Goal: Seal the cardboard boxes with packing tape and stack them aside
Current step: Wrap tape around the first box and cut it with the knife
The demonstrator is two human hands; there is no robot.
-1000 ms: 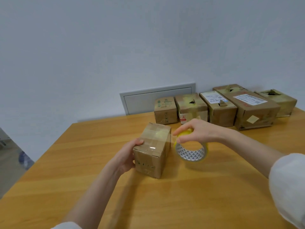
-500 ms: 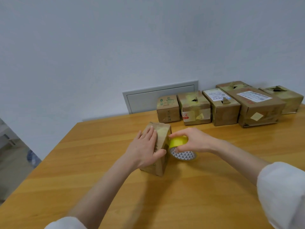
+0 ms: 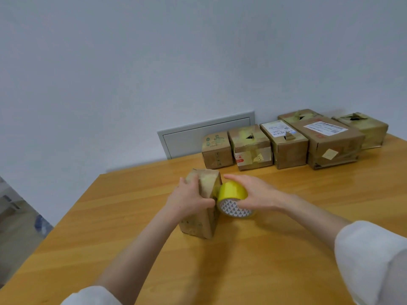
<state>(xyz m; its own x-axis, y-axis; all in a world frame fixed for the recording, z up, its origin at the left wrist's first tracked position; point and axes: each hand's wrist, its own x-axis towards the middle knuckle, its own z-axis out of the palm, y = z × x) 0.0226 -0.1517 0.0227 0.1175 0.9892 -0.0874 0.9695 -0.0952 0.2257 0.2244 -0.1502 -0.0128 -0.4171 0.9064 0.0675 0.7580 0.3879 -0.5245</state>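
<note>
Our left hand lies over the top of a small cardboard box. The fingers curl over its far left edge and the thumb presses its right face, so the hand grips the box. The box stands upright on the wooden table, near the middle, and yellowish tape already shows across its top.

Our right hand comes in from the right and holds a roll of yellow packing tape, with the fingers spread over the far side of the roll. The roll is tilted, its patterned cardboard core facing us, and it touches the upper right face of the box, just beside the left thumb. We cannot tell whether a strip runs from the roll onto the box. White sleeves cover both forearms at the near edge of the view.

Along the far edge of the table, well apart from the hands, stands a row of taped cardboard boxes, side by side against the pale wall. The leftmost box has green print. Further right, two carry white shipping labels, and the big box is the largest. Behind the left end of the row, a grey access panel is set into the wall.
</note>
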